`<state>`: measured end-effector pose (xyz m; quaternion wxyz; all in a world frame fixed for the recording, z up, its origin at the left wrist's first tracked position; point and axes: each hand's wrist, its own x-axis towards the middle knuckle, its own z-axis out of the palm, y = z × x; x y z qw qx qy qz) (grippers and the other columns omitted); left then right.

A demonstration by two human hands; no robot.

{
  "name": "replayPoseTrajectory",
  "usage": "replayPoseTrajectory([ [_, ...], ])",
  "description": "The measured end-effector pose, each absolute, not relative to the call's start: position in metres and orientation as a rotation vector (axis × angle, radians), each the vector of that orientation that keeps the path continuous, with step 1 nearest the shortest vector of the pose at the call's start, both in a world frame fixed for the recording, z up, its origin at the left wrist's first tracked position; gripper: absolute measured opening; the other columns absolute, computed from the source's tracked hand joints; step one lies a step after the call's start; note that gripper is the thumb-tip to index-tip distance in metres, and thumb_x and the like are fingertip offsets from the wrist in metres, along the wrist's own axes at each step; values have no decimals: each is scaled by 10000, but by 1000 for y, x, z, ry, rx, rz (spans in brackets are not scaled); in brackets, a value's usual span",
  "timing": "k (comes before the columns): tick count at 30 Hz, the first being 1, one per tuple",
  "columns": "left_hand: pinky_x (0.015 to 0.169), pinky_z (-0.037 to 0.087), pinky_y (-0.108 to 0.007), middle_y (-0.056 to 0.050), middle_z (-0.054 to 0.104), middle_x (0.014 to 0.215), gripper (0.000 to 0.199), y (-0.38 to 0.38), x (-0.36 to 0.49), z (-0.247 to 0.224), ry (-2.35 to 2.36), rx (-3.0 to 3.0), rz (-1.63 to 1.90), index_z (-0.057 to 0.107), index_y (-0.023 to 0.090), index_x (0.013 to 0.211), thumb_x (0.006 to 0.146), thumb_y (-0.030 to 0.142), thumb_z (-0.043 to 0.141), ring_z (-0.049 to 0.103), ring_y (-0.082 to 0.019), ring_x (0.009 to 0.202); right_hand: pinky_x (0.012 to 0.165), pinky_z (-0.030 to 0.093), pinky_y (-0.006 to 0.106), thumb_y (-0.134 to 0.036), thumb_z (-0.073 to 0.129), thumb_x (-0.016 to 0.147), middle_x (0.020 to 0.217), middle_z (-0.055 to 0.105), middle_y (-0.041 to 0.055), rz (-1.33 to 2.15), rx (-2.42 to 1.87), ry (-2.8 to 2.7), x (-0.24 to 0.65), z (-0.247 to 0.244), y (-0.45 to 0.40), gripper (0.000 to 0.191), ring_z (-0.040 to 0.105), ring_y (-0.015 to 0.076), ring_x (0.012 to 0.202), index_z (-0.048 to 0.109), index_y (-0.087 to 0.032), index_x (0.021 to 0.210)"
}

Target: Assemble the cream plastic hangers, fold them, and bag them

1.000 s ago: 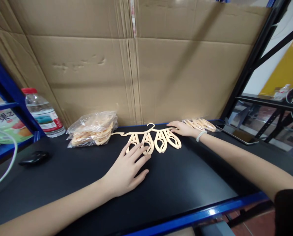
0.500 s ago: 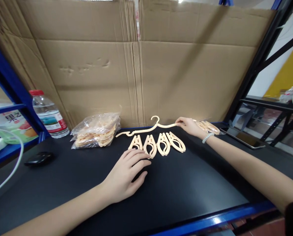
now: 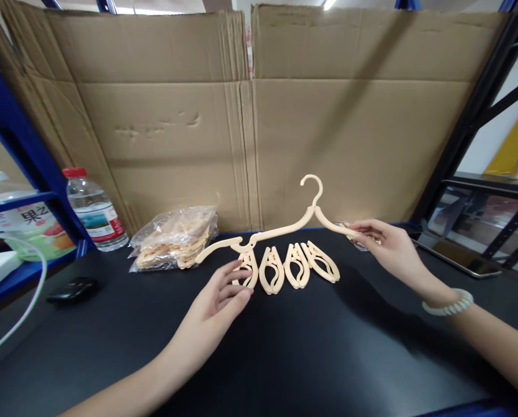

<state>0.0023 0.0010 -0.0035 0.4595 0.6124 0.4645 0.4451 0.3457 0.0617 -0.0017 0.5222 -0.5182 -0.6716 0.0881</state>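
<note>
My right hand (image 3: 384,249) pinches one end of an unfolded cream folding hanger (image 3: 280,231), which is lifted with its hook upward. The hanger's far arm bends at a joint and slants down to the left. Below it, several folded cream hangers (image 3: 271,272) lie in a row on the black table. My left hand (image 3: 224,295) hovers at the leftmost folded hanger (image 3: 249,269), fingers apart and slightly curled, partly covering it; whether it touches is unclear. A clear bag of folded hangers (image 3: 176,237) lies to the left, and a smaller plastic bag (image 3: 358,246) is partly behind my right hand.
At the left stand a water bottle (image 3: 96,211) with a red cap and a black mouse (image 3: 73,289). A white cable (image 3: 39,289) curves nearby. On the right lies a tablet-like device (image 3: 458,258). Upright cardboard (image 3: 163,133) closes off the back.
My right hand has raised the unfolded hanger off the table and brought it nearer and to the right. My left hand has shifted slightly left, its fingers now over the leftmost folded hanger.
</note>
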Motion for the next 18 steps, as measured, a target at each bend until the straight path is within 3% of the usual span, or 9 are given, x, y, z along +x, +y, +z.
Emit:
replayPoseTrajectory([
  [2, 939, 502, -389, -123, 544, 1293, 688, -1, 4, -3, 1174, 1438, 1189, 365, 190, 1337, 765, 440, 656, 636, -230, 1002, 763, 524, 413, -394, 605, 819, 964, 722, 88, 128, -1246, -1662, 338, -4, 57, 249, 664, 254, 861, 677, -200, 959],
  [5, 923, 505, -387, -125, 522, 1303, 798, -2, 5, -4, 1192, 1409, 1225, 275, 196, 1401, 757, 440, 677, 638, -225, 982, 700, 519, 383, -364, 574, 856, 895, 723, 61, 26, -1255, -1754, 328, -7, 52, 208, 651, 234, 801, 694, -215, 938],
  [9, 846, 524, -358, -92, 522, 1303, 786, 1, 1, -9, 1150, 1464, 1209, 194, 265, 1452, 822, 419, 638, 639, -194, 922, 655, 513, 338, -301, 537, 896, 918, 719, 52, 6, -1220, -1848, 318, -11, 45, 168, 649, 214, 802, 680, -227, 944],
  [13, 724, 523, -310, -63, 575, 1166, 724, 3, -1, -15, 1112, 1570, 1140, 222, 272, 1448, 853, 392, 616, 595, -137, 747, 726, 517, 341, -255, 505, 922, 923, 712, 45, 0, -1171, -1927, 309, -14, 36, 163, 657, 204, 833, 664, -224, 939],
  [18, 599, 437, -273, -34, 607, 929, 524, 3, 0, -10, 1130, 1678, 1042, 409, 202, 1354, 892, 410, 542, 482, -114, 612, 760, 510, 351, -214, 476, 942, 939, 695, 47, -79, -1105, -2009, 304, -15, 32, 179, 648, 198, 850, 646, -214, 997],
])
